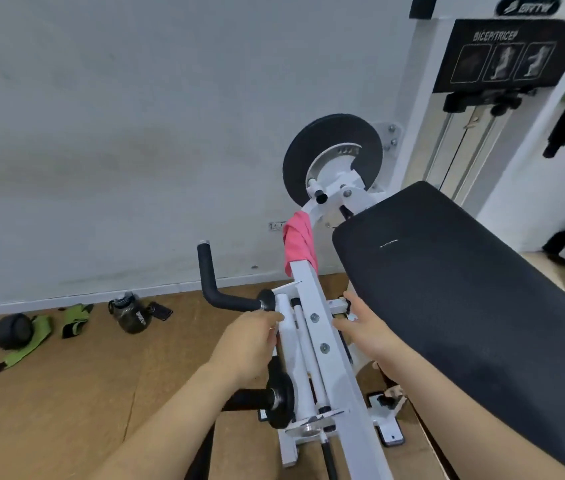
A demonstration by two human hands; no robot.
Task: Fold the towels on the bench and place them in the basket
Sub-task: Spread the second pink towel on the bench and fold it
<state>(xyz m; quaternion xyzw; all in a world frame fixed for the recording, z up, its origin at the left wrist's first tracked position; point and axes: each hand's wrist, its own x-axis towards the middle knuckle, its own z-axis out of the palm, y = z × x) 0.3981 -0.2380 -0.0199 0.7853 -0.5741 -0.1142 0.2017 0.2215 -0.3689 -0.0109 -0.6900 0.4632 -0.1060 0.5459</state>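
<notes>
Item: pink towel (297,242), wound over white machine arm (307,289), 12 o'clock of the hands. Left hand (249,344), right hand (360,327): both loosely spread, empty, flanking the arm. Risk: a tugged towel may snag there; basket unseen.

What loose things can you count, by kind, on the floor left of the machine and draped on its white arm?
Pink towel: 1
Green straps: 2
Dark bottle: 1
Phone: 1
Black weight: 1
Total: 6
</notes>
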